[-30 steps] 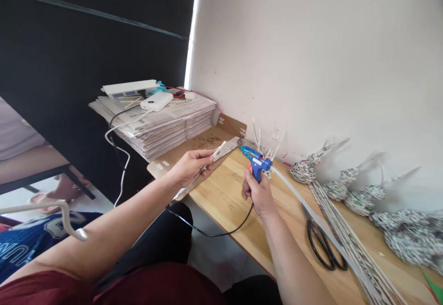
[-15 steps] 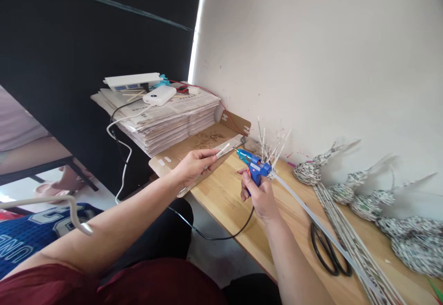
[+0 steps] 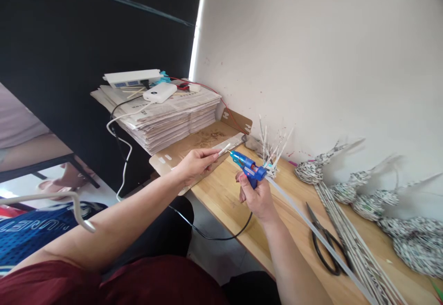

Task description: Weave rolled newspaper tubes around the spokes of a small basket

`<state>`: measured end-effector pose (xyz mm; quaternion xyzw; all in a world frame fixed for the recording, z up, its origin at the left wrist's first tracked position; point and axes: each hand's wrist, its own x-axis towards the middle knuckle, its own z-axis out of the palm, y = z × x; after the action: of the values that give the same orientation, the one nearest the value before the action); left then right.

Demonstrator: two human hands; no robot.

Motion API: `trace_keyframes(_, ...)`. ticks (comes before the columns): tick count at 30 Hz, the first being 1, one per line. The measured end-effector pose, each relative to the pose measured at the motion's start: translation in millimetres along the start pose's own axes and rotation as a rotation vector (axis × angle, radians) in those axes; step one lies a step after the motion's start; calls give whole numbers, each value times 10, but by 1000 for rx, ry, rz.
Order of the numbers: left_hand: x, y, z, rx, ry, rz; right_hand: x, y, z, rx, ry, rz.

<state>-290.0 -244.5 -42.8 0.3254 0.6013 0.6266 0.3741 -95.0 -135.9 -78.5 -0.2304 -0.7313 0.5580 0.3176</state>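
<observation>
My right hand (image 3: 256, 197) is closed round the grip of a blue glue gun (image 3: 246, 167), whose nozzle points left toward the tip of a thin rolled newspaper stick (image 3: 221, 150). My left hand (image 3: 194, 162) pinches that stick over a sheet of brown cardboard (image 3: 194, 144) at the left end of the wooden table (image 3: 242, 222). The nozzle and the stick's tip are almost touching. A black cord (image 3: 211, 233) hangs from the gun below the table edge.
A stack of newspapers (image 3: 166, 116) with a white power bank (image 3: 159, 92) and a power strip (image 3: 131, 78) stands at the back left. Black scissors (image 3: 325, 246), long paper sticks (image 3: 349, 245) and woven paper pieces (image 3: 398, 222) lie to the right by the white wall.
The glue gun has moved left and down, bringing its nozzle close to the tip of the stick. My left hand has stayed almost still with the stick.
</observation>
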Motion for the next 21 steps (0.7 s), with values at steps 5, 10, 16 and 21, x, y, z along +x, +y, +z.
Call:
trace_keyframes(5,3,-23,-7,20,-7,9,7,22,-4,-16,11,0)
trace_keyframes(10,13,-42,-14,44,0,21,0,41,-12,-23,16,2)
trace_keyframes(16,23,-55,-33,71,4,22,-8,39,-19,-65,-1,19)
trace_keyframes(21,24,-61,-36,83,3,25,-4,59,-22,-90,16,20)
